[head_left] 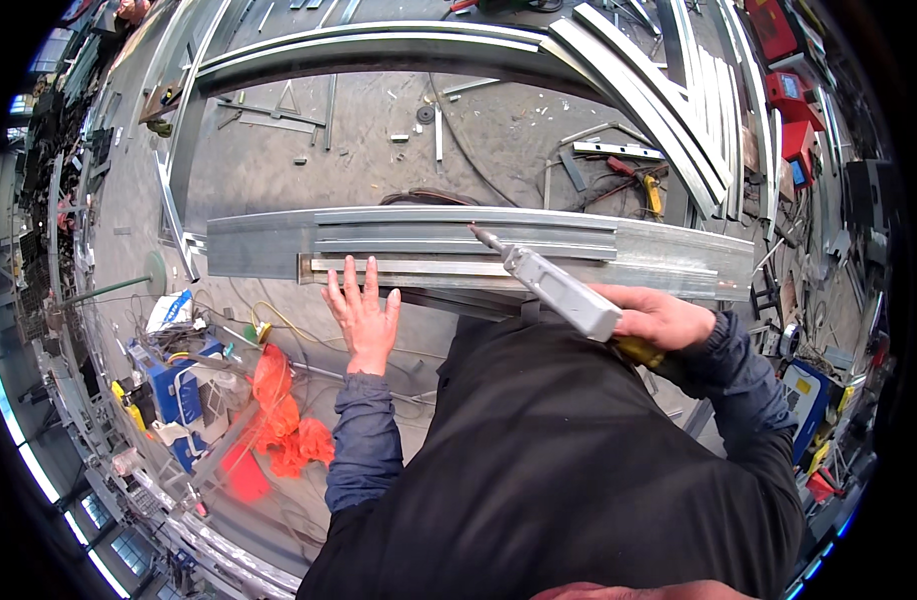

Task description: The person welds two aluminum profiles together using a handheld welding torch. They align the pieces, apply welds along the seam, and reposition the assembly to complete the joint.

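Observation:
My right hand [664, 318] is wrapped round the handle of a grey, boxy welding gun [564, 293]. Its narrow copper-coloured tip points up and left, over a stack of long metal channels [459, 236]. Part of a yellowish grip shows below my right hand. My left hand [364, 330] is open with its fingers spread, their tips at the near metal bar [429, 267] of the stack. Whether those fingertips press on the bar I cannot tell. The channels lie side by side on a wider galvanized profile [249, 248] that runs left to right in front of me.
Beyond lies a large metal frame [379, 50], with curved strips [644, 105] at its right. A spirit level [619, 150] and a yellow-and-red tool [651, 190] lie on the floor. Orange plastic [279, 410] and a blue machine [174, 390] are at left, red machines [801, 140] at right. Cables cross the floor.

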Available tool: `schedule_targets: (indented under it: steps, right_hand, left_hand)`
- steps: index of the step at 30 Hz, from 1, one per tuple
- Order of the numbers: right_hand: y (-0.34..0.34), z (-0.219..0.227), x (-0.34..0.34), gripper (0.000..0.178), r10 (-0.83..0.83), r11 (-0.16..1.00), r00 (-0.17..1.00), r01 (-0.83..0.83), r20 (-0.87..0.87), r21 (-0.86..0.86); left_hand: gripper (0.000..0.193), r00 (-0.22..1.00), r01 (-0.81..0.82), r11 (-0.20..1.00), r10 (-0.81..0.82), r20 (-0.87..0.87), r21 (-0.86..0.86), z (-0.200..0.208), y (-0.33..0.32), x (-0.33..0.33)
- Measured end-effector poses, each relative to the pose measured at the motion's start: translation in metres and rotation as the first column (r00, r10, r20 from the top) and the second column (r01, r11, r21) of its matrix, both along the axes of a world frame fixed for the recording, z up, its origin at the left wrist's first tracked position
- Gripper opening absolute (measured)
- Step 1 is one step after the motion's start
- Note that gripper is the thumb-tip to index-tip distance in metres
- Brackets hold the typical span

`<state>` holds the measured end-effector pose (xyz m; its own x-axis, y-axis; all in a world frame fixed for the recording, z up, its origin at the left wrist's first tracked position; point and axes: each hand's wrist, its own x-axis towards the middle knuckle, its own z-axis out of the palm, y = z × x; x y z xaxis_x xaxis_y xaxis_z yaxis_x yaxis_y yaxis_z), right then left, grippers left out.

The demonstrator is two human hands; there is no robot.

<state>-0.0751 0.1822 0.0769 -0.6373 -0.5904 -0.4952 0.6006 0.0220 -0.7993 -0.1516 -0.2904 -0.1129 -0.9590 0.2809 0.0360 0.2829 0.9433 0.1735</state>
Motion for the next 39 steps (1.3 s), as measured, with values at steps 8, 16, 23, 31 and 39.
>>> schedule_targets:
  steps: [8, 16, 23, 31, 39]
  right_hand:
    - [0.067, 0.041, -0.054, 0.061, 0.018, 0.990, 0.999, -0.022, 0.030, 0.141]
    - [0.078, -0.044, -0.140, 0.063, 0.124, 0.983, 0.796, -0.181, 0.592, 0.038]
    - [0.082, -0.100, -0.158, 0.075, 0.227, 0.967, 0.719, -0.247, 0.657, -0.064]
    - [0.086, -0.124, -0.168, 0.076, 0.275, 0.958, 0.672, -0.250, 0.688, -0.139]
    - [0.085, -0.123, -0.173, 0.073, 0.313, 0.948, 0.670, -0.264, 0.673, -0.178]
  left_hand:
    - [0.069, 1.000, -0.027, 0.998, 0.026, -0.013, -0.057, 0.000, 0.009, -0.002]
    - [0.074, 0.993, -0.093, 0.980, 0.104, 0.054, -0.173, 0.011, 0.020, -0.004]
    - [0.077, 0.989, -0.105, 0.944, 0.131, 0.064, -0.313, 0.015, 0.027, -0.003]
    - [0.077, 0.995, -0.045, 0.985, 0.059, 0.079, -0.169, 0.017, 0.040, -0.006]
    - [0.077, 0.993, -0.040, 0.988, 0.057, 0.108, -0.151, 0.016, 0.055, 0.000]
